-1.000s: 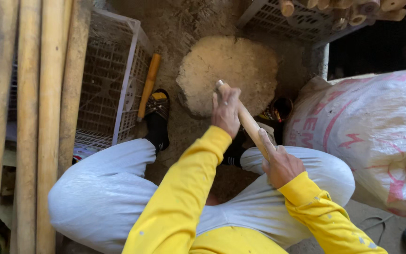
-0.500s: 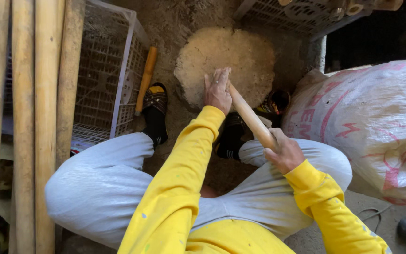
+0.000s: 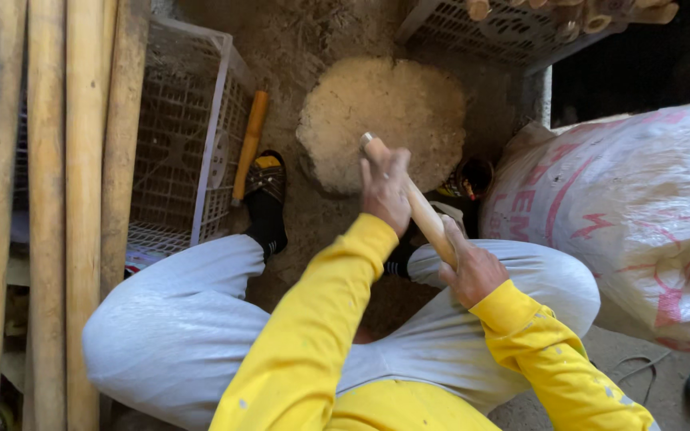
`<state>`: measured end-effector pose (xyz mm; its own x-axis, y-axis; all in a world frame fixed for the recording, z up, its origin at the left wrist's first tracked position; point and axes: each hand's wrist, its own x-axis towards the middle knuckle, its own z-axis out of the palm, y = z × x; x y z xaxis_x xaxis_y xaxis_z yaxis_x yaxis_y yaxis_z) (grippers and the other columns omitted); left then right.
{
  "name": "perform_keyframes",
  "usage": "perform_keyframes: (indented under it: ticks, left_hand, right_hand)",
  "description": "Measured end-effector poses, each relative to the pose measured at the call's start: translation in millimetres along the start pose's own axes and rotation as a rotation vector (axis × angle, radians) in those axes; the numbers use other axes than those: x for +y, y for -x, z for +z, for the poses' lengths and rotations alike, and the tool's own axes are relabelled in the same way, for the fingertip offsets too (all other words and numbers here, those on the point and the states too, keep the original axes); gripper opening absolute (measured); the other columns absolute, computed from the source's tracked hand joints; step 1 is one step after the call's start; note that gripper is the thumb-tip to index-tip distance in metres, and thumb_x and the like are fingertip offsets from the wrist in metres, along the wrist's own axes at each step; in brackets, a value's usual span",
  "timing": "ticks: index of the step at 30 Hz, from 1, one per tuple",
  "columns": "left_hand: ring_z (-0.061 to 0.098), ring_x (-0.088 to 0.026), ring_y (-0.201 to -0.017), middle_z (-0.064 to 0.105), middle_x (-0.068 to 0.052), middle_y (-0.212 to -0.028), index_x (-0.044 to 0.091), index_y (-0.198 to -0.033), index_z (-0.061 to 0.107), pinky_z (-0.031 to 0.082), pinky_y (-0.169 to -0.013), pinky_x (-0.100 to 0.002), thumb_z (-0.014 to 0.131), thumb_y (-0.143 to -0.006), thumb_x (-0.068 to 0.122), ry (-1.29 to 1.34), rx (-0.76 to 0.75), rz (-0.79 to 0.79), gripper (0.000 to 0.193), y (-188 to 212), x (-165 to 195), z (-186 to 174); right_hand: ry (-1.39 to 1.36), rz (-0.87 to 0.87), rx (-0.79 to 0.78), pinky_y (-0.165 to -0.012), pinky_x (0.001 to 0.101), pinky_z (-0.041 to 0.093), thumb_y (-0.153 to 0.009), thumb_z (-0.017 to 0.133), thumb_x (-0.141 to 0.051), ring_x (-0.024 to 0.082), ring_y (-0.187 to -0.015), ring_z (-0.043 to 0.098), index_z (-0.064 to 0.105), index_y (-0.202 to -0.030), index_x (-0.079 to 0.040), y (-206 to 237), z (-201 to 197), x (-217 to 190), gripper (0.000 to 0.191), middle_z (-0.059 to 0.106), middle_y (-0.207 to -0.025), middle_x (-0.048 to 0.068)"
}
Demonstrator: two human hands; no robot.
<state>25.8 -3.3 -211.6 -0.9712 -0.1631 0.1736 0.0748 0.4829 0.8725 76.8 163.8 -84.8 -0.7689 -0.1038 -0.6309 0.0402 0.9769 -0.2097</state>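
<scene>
Item: pale wooden stick (image 3: 418, 209), held in both hands at centre frame. Left hand (image 3: 386, 190) is wrapped tight round the upper end, fingers closed, only the cut tip showing above the knuckles. Right hand (image 3: 473, 271) is clenched round the lower end, lower right of centre; whatever runs on past it cannot be made out.

Orientation: long axis diagonal, from lower right up to upper left. The tip points toward the round wood block (image 3: 381, 120) and overlaps its lower edge in the picture; whether it touches the block cannot be told.

Step in hand, as judged: the stick is gripped firmly and presented toward the block, apparently being positioned or worked over it. The next move would call for a steady two-handed hold and the tip kept over the block face.

Surroundings: the person sits in yellow sleeves and grey trousers, knees spread either side of the hands. A dark sandalled foot (image 3: 266, 199) lies left of the block, with an orange handle (image 3: 248, 144) beside it, leaning on a white plastic crate (image 3: 177, 144). Bamboo poles (image 3: 65, 199) stand along the left edge. A printed woven sack (image 3: 632, 207) fills the right side. A second crate (image 3: 513, 32) sits at upper right.
</scene>
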Motion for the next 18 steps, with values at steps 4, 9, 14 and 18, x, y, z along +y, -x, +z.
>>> perform_keyframes:
  ticks: [4,9,14,18]
  left_hand:
    - [0.049,-0.032,-0.145,0.062,-0.010,-0.143,0.013,-0.145,0.053,0.016,-0.128,-0.062,0.052,-0.096,0.004,0.024,-0.035,-0.015,0.050,6,1,-2]
    - [0.046,-0.034,-0.144,0.058,-0.012,-0.148,0.013,-0.148,0.050,0.015,-0.127,-0.058,0.055,-0.090,0.003,-0.108,0.012,-0.040,0.059,-18,-7,-9]
    - [0.047,-0.030,-0.149,0.058,-0.010,-0.151,0.015,-0.148,0.050,0.013,-0.130,-0.058,0.051,-0.096,0.000,-0.082,-0.047,0.022,0.054,-5,12,-11]
    - [0.051,-0.029,-0.143,0.060,-0.009,-0.147,0.013,-0.148,0.051,0.016,-0.128,-0.060,0.053,-0.090,0.001,-0.101,-0.046,0.012,0.059,-11,3,-12]
  right_hand:
    - [0.011,-0.083,0.059,-0.085,0.0584,0.049,-0.080,0.069,-0.022,0.049,-0.100,0.065,0.024,-0.159,-0.022,-1,4,0,0.091,0.068,-0.114,0.025]
    - [0.048,-0.074,0.046,-0.086,0.0584,0.050,-0.082,0.067,-0.025,0.049,-0.099,0.065,0.023,-0.160,-0.023,-1,8,7,0.090,0.067,-0.116,0.024]
    - [0.080,-0.070,0.069,-0.085,0.0590,0.050,-0.084,0.065,-0.027,0.049,-0.097,0.066,0.023,-0.160,-0.024,-3,12,8,0.086,0.066,-0.116,0.022]
    - [0.098,-0.061,0.076,-0.085,0.0589,0.051,-0.084,0.066,-0.026,0.048,-0.096,0.066,0.024,-0.160,-0.025,-3,12,6,0.086,0.066,-0.117,0.022]
